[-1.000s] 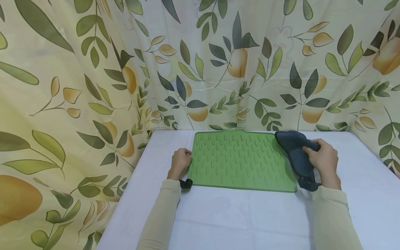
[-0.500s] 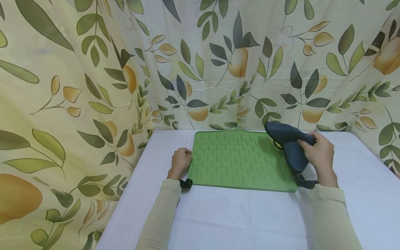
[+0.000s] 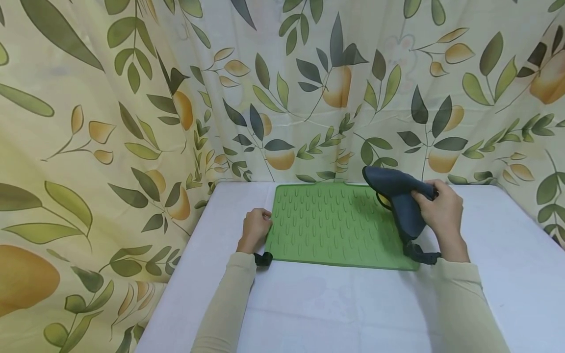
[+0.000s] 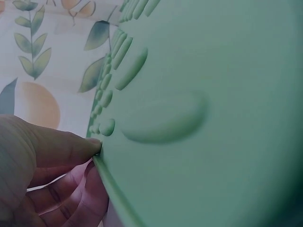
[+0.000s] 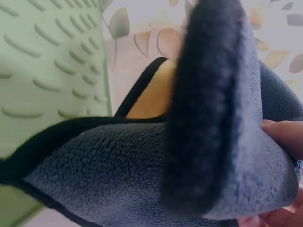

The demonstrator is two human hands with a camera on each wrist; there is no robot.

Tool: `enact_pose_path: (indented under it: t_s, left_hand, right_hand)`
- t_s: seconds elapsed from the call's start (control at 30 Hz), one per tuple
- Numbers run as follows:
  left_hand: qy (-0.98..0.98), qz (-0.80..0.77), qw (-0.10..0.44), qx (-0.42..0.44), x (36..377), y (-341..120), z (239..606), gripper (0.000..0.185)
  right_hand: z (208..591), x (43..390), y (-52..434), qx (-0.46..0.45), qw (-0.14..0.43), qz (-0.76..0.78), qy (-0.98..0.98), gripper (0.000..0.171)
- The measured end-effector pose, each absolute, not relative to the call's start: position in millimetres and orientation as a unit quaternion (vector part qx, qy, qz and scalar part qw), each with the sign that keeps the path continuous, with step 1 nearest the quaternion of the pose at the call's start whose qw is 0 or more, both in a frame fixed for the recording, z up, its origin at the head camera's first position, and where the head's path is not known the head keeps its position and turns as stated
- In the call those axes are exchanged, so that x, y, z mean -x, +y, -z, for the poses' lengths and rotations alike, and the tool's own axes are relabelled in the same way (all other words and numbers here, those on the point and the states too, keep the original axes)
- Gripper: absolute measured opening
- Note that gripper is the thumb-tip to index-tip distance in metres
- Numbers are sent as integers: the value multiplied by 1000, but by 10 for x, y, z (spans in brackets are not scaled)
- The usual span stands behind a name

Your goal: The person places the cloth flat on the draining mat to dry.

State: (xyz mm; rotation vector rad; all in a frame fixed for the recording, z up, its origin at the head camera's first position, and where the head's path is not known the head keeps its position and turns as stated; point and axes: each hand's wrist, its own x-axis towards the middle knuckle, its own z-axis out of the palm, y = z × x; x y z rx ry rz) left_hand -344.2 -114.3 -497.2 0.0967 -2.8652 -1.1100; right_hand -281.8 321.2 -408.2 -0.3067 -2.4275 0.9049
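Observation:
A green ribbed mat (image 3: 326,225), with rows of raised oval bumps, lies flat on the table. At its left edge my left hand (image 3: 256,226) pinches the rim between thumb and fingers, as the mat's edge (image 4: 111,187) in the left wrist view confirms. My right hand (image 3: 441,211) grips a folded, plush dark grey-blue cloth (image 3: 399,196) held above the mat's right side. Black binding edges this cloth (image 5: 109,161), and a yellow underside shows in the right wrist view. The folds partly hide the right fingers.
The white-covered table (image 3: 318,309) extends in front of the mat and to both sides. A leaf-and-fruit patterned curtain (image 3: 309,98) hangs behind the table and along its left. Black wrist straps (image 3: 263,260) sit at the cuffs.
My right hand has lifted the cloth and carried it leftward from the mat's right edge to over the mat. The left hand and mat have stayed put.

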Motion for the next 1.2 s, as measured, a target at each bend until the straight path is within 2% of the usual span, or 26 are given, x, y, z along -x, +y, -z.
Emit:
enact_pose_path:
  t_s: [0.67,0.93,1.2]
  left_hand:
    - [-933,357,44,-27,3437,-1160,4959,23]
    - [-932,358,44,-28,3447,-1157,4965,24]
    - [-933,356,42,-27,3440,-1136,4974,27]
  right_hand:
    - [4149,2907,2745,64,359,-379,-850,28]
    - [4264,2961,2567,48,368,-395,-841,25]
    - [4417,2997,2417,38,351,-401,-845,26]
